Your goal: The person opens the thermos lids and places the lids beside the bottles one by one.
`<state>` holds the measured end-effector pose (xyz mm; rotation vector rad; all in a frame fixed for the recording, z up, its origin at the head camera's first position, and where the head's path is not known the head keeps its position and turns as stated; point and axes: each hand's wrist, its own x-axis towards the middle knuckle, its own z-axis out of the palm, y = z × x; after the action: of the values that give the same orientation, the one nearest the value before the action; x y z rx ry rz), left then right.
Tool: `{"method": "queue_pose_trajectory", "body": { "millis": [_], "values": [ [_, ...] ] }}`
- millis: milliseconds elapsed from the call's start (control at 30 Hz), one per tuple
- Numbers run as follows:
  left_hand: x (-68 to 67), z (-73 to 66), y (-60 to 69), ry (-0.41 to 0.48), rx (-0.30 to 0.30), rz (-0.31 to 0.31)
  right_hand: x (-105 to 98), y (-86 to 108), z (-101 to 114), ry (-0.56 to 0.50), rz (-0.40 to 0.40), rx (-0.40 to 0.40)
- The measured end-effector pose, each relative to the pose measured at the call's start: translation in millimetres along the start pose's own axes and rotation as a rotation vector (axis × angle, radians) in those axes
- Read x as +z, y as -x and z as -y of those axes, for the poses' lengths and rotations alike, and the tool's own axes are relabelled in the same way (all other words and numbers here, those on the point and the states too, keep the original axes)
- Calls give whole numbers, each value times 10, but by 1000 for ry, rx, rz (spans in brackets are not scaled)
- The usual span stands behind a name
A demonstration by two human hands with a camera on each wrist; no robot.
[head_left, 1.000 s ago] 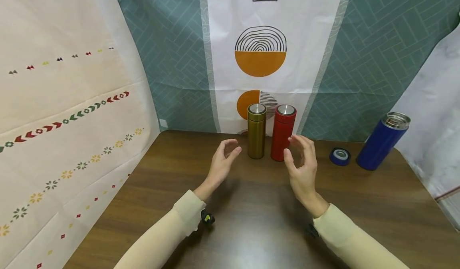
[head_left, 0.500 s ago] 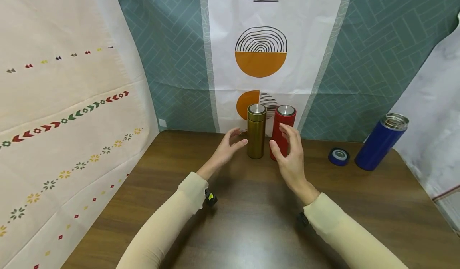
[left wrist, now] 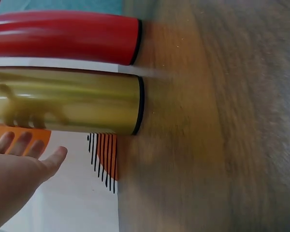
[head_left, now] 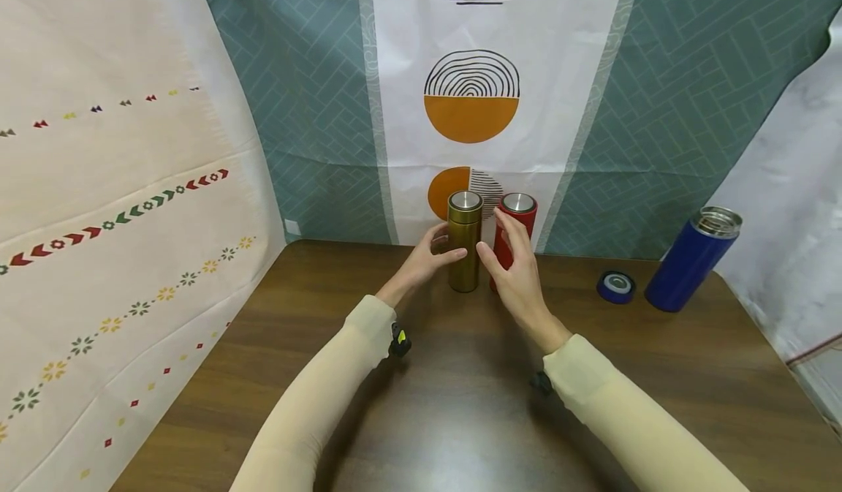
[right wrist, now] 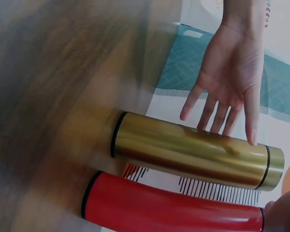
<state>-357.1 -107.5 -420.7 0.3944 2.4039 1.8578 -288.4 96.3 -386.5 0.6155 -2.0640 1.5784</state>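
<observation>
A gold vacuum flask (head_left: 464, 236) stands upright at the back of the table, with a red vacuum flask (head_left: 523, 220) close on its right. My left hand (head_left: 424, 265) is at the left of the gold flask, thumb in front and fingers relaxed. In the left wrist view a small gap shows between the left fingers (left wrist: 21, 143) and the gold wall. My right hand (head_left: 520, 276) hovers before the red flask, covering part of it, with thumb and fingers spread toward the gold one. Neither hand holds anything.
A blue flask (head_left: 691, 262) without its lid stands at the right end of the wooden table (head_left: 454, 419). Its blue lid (head_left: 615, 287) lies just left of it. Patterned cloth (head_left: 309, 112) hangs right behind the flasks.
My left hand has moved forward and right toward the gold flask. My right hand has moved left and forward, across the red flask. The flasks stay in place.
</observation>
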Motion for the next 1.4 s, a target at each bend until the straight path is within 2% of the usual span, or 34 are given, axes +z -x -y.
{"method": "queue_pose_trajectory", "body": {
  "millis": [200, 300, 467, 600, 900, 1167, 1400],
  "values": [
    [23, 17, -92, -3, -28, 8, 71, -97, 6, -65, 11, 8],
    [39, 14, -123, -9, -29, 18, 79, -113, 104, -70, 20, 21],
    [78, 3, -167, 2, 20, 41, 58, -104, 335, -68, 31, 29],
    [102, 2, -196, 3, 50, 48, 57, -116, 376, -67, 31, 30],
    [117, 2, -224, 3, 43, -9, 79, -151, 341, -57, 29, 33],
    [87, -36, -178, -3, 43, -26, 69, -152, 406, -62, 34, 36],
    [25, -126, -71, -23, 60, -19, 19, -143, 474, -56, 50, 57]
  ]
}}
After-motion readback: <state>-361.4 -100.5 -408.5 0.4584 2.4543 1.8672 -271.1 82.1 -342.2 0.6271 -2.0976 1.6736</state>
